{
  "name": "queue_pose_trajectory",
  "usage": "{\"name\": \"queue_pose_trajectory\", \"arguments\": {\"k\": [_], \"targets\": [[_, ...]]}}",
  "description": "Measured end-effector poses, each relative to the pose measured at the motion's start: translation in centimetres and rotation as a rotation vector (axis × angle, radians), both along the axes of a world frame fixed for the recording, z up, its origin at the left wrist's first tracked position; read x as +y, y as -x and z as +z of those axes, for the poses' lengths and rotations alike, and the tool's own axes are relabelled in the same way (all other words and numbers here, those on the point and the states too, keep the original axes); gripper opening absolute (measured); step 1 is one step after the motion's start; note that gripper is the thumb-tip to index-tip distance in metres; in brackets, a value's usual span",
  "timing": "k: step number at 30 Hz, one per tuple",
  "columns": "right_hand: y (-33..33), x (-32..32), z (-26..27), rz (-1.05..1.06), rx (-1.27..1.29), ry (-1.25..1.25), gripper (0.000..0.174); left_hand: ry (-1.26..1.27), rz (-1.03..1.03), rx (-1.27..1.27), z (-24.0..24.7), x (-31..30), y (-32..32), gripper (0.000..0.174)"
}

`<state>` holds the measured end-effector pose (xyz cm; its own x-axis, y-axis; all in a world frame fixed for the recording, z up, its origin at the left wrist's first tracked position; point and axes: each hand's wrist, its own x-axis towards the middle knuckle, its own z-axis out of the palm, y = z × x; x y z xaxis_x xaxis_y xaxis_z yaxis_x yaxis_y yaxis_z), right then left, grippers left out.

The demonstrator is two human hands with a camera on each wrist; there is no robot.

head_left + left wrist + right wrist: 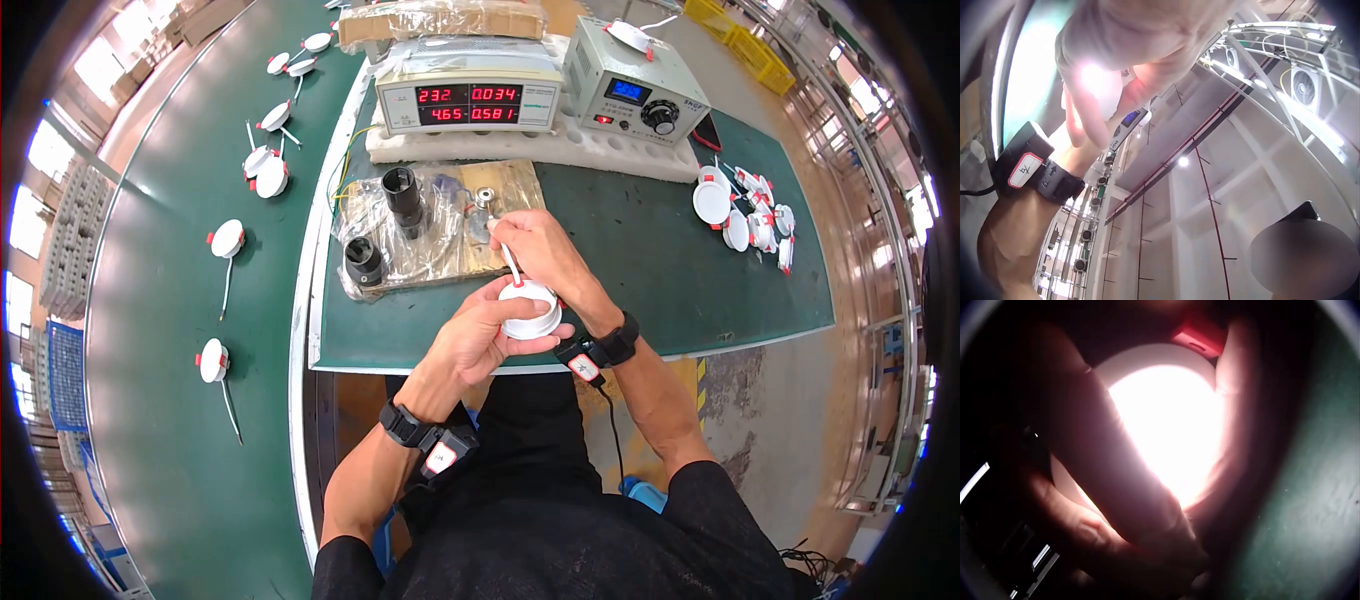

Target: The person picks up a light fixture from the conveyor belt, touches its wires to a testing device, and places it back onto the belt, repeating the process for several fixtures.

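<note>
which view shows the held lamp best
The right wrist view: the lamp looks largest there, its face glaring white, partly behind fingers. The head view shows it small, with its cord; the left wrist view shows only a bright part.

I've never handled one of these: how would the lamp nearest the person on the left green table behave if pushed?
The lamp might roll or pivot, given its round shape. Its red tab could stop that, jutting from the side. The cord is probably fairly stiff, lying nearly straight.
</note>
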<state>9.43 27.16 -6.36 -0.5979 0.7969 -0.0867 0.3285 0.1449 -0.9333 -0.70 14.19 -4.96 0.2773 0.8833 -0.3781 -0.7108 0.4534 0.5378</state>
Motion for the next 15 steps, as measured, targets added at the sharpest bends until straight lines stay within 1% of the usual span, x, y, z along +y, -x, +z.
{"name": "queue_pose_trajectory", "arguments": {"k": [9, 12, 15], "targets": [[-0.1, 0.1, -0.1, 0.004, -0.008, 0.000, 0.037, -0.006, -0.004, -0.018, 0.1, -0.2, 0.1, 0.038], [-0.1, -0.4, 0.8, -0.016, -0.002, 0.076, 0.037, -0.005, -0.003, 0.018, 0.5, -0.4, 0.0, 0.036], [-0.1, -0.4, 1.2, -0.037, -0.032, 0.067, 0.030, -0.004, -0.003, 0.040, 1.0, -0.6, 0.0, 0.035]]}}
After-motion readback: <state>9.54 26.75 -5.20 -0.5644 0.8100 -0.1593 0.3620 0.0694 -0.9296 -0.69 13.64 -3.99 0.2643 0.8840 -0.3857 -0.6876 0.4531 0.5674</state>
